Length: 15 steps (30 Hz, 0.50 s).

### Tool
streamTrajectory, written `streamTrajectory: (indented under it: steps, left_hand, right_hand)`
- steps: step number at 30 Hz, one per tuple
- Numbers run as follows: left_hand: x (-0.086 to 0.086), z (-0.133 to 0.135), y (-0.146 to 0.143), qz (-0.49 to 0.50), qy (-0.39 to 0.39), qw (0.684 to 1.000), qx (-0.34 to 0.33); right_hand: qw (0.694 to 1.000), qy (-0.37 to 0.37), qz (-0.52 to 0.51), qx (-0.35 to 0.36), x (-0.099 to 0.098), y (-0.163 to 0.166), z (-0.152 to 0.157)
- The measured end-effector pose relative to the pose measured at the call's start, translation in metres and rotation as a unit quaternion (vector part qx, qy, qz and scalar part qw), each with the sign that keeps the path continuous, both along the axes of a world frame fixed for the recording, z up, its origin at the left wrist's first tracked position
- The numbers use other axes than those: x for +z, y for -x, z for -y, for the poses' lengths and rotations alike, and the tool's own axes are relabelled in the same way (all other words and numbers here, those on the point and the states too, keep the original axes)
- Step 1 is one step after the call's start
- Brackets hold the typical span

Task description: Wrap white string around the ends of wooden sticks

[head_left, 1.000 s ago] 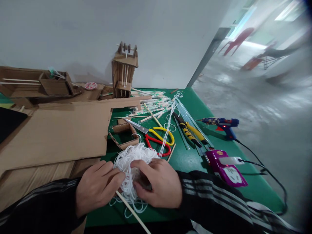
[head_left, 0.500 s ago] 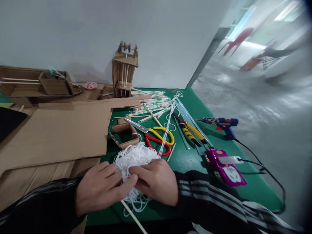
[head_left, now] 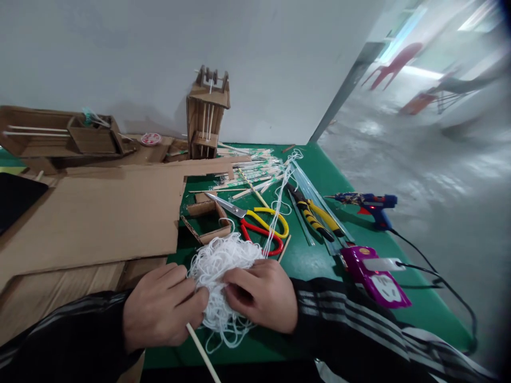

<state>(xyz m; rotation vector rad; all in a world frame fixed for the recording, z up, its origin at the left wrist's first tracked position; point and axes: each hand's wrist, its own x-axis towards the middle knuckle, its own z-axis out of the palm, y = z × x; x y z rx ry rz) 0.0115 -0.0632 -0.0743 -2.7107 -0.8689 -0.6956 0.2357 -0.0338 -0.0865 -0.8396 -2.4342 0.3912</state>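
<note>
A loose heap of white string (head_left: 229, 255) lies on the green table between my hands. My left hand (head_left: 165, 303) is closed at its left side, with a thin wooden stick (head_left: 203, 351) coming out below the fingers towards the table's front edge. My right hand (head_left: 261, 295) presses into the right of the heap, thumb and forefinger curled together on the string. Just beyond the heap are scissors (head_left: 244, 214) with one yellow and one red handle. A bent cardboard frame (head_left: 205, 221) sits to their left. String strands run from my right hand towards the back of the table.
Pliers (head_left: 309, 213), clear glue sticks (head_left: 307, 183) and wrapped sticks (head_left: 247, 173) lie farther back. A hot glue gun (head_left: 369, 202) and a purple power socket (head_left: 375, 274) with a cable are at right. Cardboard sheets (head_left: 120, 213) and a cardboard tower (head_left: 205, 119) occupy the left and back.
My left hand has drawn slightly left, its thumb folded in and away from my right hand. The stick's lower end has shifted left. The view has moved a little.
</note>
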Motion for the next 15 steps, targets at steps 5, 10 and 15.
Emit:
streamTrajectory:
  steps: [5, 10, 15]
  left_hand:
    - [-0.0005, 0.0027, -0.0019, 0.032, 0.026, 0.999, 0.030]
    - [0.0030, 0.0013, -0.0048, 0.039, 0.002, 0.997, 0.066]
    - [0.0047, -0.0006, -0.0059, 0.038, 0.004, 0.998, 0.052]
  right_hand:
    - [1.000, -0.009, -0.014, 0.005, -0.0017, 0.0005, -0.0002]
    - [1.000, -0.012, -0.022, 0.011, -0.0036, -0.0005, 0.0000]
    - [0.999, -0.010, -0.034, 0.024, -0.0042, -0.0013, -0.0015]
